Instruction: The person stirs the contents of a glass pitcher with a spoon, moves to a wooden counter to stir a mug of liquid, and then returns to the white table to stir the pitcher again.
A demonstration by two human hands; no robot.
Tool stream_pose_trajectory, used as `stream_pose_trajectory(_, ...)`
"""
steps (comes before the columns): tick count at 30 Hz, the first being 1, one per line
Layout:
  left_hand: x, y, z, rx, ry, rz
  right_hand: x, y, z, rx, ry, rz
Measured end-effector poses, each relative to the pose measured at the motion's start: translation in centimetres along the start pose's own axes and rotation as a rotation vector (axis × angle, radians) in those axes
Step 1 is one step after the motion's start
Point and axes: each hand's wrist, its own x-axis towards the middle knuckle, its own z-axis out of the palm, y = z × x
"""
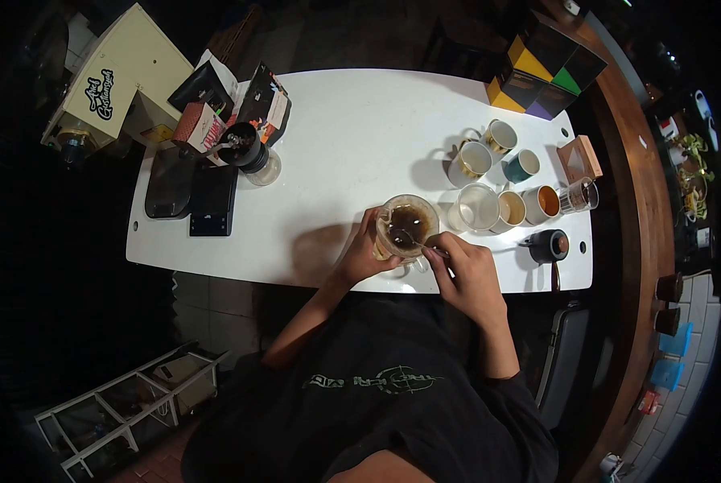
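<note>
My left hand (364, 255) is wrapped around the left side of a coffee dripper (385, 219) near the table's front edge. Dark, wet coffee (406, 223) lies inside its pale, filter-like lining. A clear glass handle shows at its lower side; what stands underneath is mostly hidden. My right hand (469, 276) pinches a thin metal spoon (413, 241), whose end dips into the coffee. Just right of the dripper stands a clear glass jug (477, 207), touched by neither hand.
Several cups, among them a teal cup (522, 166), stand at the right with a drinking glass (579, 196). A black-handled portafilter-like tool (547, 246) lies at front right. At left are a hand grinder (246, 150), a black scale (213, 201) and packages. Colourful boxes (541, 68) stand at back right.
</note>
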Motion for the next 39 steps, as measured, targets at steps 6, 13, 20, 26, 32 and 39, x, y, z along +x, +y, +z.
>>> stream_pose_trajectory(6, 0.1, 0.0, 0.1, -0.069, 0.014, -0.004, 0.5, 1.4, 0.7, -0.055, -0.058, 0.012)
stream_pose_trajectory(13, 0.1, 0.0, 0.2, -0.049, 0.036, 0.011, 0.8, 2.0, 0.4, -0.148, -0.057, -0.037)
stream_pose_trajectory(20, -0.1, -0.7, 0.5, -0.042, 0.027, -0.01, 0.9, 1.4, -0.5, -0.21, 0.019, -0.071)
stream_pose_trajectory(26, 0.0, -1.1, 0.6, -0.081, 0.026, -0.006, 0.8, 1.7, 0.0, -0.237, 0.01, -0.053)
stream_pose_trajectory(32, -0.1, -0.9, 0.7, -0.081, 0.035, 0.018, 0.3, 1.8, 1.4, -0.064, -0.014, 0.056)
stream_pose_trajectory(39, -0.2, -0.6, 0.7, -0.1, 0.044, -0.013, -0.4, 1.5, 1.7, 0.019, -0.031, 0.102)
